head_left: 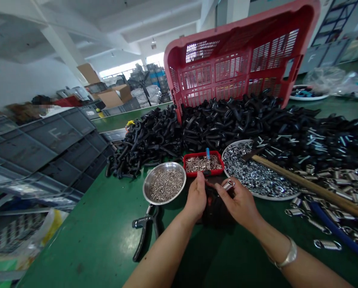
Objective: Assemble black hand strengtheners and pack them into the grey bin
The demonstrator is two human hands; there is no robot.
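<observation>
My right hand [237,200] is closed on a coiled metal spring [228,185], held above a dark block [215,206]. My left hand [197,196] is beside it, fingers together; what it grips, if anything, is too small to name. Just beyond both hands sits a red tray [186,172] of small metal pins. A steel bowl [146,193] of small metal parts stands to the left. Below the bowl lies a black hand grip [145,228] with a spring at its top. A white plate [266,197] with shiny metal pieces is right of the tray.
A tilted red crate [215,76] stands behind a heap of black handles [227,124]. A wooden-handled hammer [305,184] crosses the plate. Loose springs [327,244] and a blue handle [338,232] lie at right. Grey crates [53,140] are at left; a person's head [42,102] shows behind.
</observation>
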